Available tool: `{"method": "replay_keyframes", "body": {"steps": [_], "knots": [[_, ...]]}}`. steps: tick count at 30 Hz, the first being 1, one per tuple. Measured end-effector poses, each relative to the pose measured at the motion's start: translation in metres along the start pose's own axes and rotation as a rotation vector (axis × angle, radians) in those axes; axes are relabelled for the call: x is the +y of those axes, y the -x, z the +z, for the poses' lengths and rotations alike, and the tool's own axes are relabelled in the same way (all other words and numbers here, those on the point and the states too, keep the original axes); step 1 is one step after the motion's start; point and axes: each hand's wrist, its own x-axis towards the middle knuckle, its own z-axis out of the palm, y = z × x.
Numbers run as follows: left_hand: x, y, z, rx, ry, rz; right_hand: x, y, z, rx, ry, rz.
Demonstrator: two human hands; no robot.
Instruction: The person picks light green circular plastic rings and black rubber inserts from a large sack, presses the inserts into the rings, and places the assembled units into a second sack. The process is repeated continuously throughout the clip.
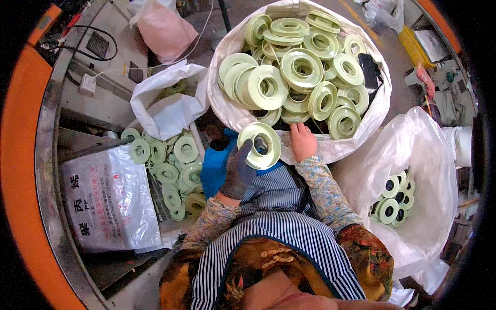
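Grey concrete floor (243, 13); orange-rimmed metal bench (49, 170) at left.

- Pale green plastic ring spool (260, 145), centre: smooth, faintly glossy.
- Dark grey knitted cloth glove on left hand (237, 170): matt, coarse.
- White woven plastic sack (227, 111), upper centre: rough, dull.
- Clear plastic bag (429, 155), right: thin, shiny, crinkled.
- Grey metal counter (49, 155), left: brushed, scuffed.

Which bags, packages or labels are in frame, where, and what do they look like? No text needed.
Printed sack: lower left, flat, white with dark and red print.
Big woven sack: top centre, open, white, full of pale green rings.
Small white bag: left of it, open, rings inside.
Clear plastic bag: right, holds rings.
Pink bag: top left.
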Motion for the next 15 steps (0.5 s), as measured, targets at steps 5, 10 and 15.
{"method": "replay_keyframes", "body": {"steps": [5, 10, 15], "knots": [[-0.022, 0.008, -0.016, -0.046, -0.44, 0.316, 0.009, -0.024, -0.008, -0.157, -0.022, 0.086], [0.032, 0.003, 0.003, 0.046, 0.755, -0.425, -0.004, -0.016, -0.066, -0.011, -0.338, 0.229], [0.008, 0.007, 0.006, -0.059, 0.179, -0.069, -0.066, 0.002, -0.089, 0.102, -0.385, -0.252]]}}
